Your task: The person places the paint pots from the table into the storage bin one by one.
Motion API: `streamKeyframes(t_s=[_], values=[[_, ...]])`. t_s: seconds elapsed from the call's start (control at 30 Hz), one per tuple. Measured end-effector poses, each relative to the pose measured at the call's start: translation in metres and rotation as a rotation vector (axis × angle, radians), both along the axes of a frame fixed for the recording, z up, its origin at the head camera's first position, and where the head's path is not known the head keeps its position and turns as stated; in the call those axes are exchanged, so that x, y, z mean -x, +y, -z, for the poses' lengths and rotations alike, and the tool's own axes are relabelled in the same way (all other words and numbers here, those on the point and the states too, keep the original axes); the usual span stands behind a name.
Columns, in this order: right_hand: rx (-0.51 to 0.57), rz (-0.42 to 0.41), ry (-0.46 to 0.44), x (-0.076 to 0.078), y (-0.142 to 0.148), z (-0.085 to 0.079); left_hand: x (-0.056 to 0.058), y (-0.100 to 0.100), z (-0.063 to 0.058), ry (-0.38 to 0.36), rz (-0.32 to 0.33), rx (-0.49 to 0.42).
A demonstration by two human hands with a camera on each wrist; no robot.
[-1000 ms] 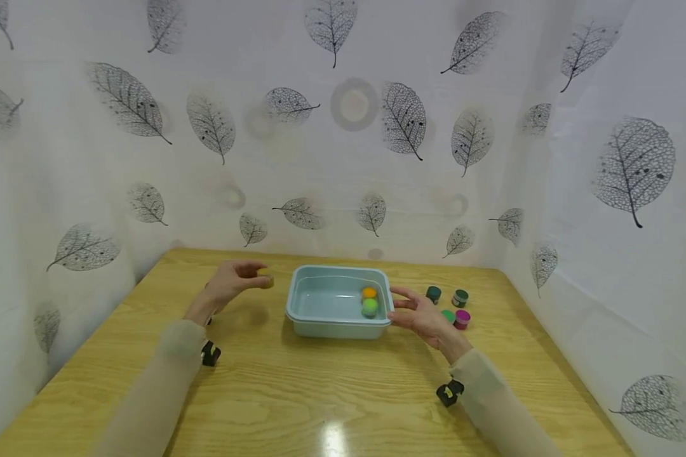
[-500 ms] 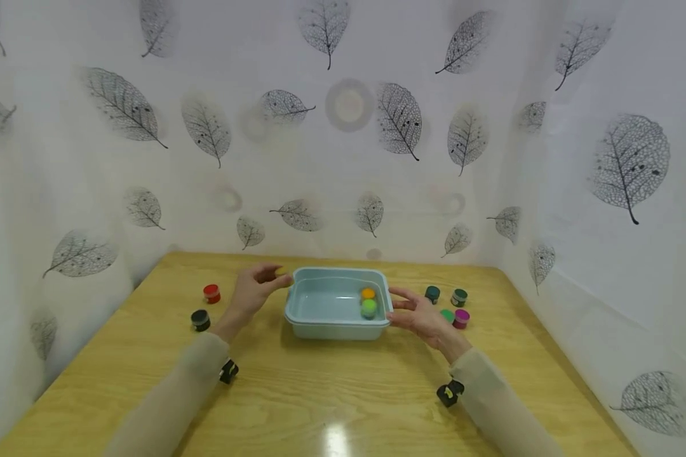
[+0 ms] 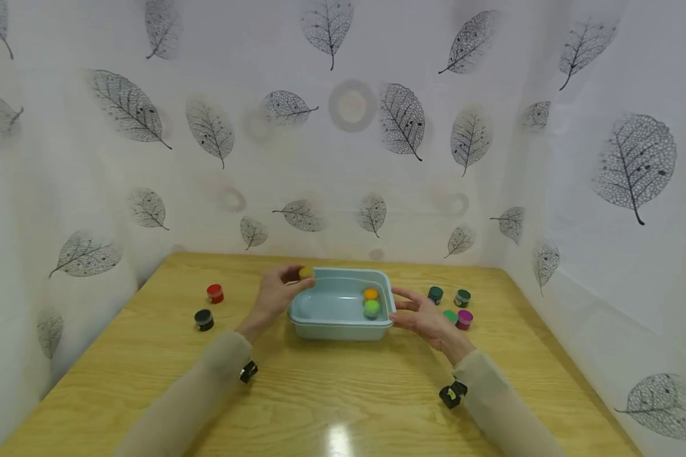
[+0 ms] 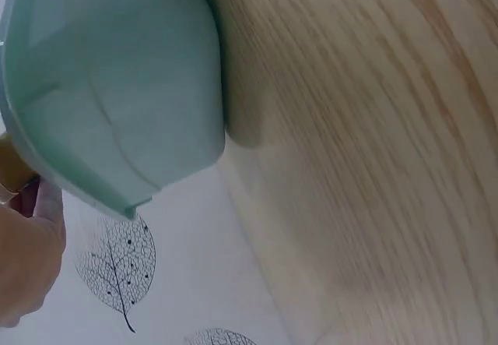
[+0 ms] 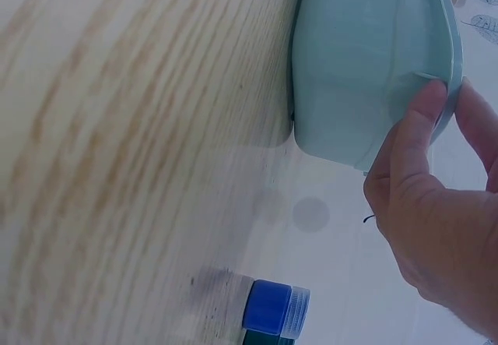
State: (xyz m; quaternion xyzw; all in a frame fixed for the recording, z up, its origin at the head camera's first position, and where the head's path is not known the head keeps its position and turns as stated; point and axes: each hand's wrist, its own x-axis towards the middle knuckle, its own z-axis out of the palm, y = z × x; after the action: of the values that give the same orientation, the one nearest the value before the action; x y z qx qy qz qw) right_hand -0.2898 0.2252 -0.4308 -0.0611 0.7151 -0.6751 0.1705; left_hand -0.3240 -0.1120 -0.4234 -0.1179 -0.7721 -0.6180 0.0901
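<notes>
A pale blue plastic basin [image 3: 340, 331] stands on the table. My left hand [image 3: 277, 295] pinches a small yellow paint jar [image 3: 306, 272] over the basin's left rim. In the left wrist view the hand [image 4: 27, 259] and the jar [image 4: 14, 166] show partly behind that rim. My right hand [image 3: 429, 322] grips the basin's right rim; the right wrist view has thumb and fingers [image 5: 424, 131] on either side of the edge. Inside the basin, at its right end, lie an orange jar [image 3: 371, 294] and a light green jar [image 3: 371, 309].
Left of the basin are a red jar [image 3: 215, 293] and a black jar [image 3: 204, 319]. Beyond my right hand stand two dark green jars [image 3: 462, 298], a green jar [image 3: 450, 316] and a magenta jar [image 3: 464, 319]. A leaf-patterned curtain [image 3: 343, 171] encloses the table.
My left hand has carried the yellow jar rightward from the table's left side to the basin's left rim, uncovering the red and black jars. The right hand stays on the rim.
</notes>
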Motion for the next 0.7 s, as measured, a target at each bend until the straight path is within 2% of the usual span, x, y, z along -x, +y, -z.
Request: streamKeyframes(t_s=[0.2, 0.47, 0.7], values=[[0.001, 0.011, -0.003, 0.001, -0.001, 0.004, -0.002, 0.014, 0.003, -0.013, -0.001, 0.035], [0.002, -0.001, 0.011, 0.001, 0.001, 0.001, 0.002, 0.030, -0.003, -0.044, 0.017, 0.095], [0.013, -0.008, 0.007, 0.000, 0.000, 0.002, 0.004, 0.039, -0.004, -0.130, 0.014, 0.094]])
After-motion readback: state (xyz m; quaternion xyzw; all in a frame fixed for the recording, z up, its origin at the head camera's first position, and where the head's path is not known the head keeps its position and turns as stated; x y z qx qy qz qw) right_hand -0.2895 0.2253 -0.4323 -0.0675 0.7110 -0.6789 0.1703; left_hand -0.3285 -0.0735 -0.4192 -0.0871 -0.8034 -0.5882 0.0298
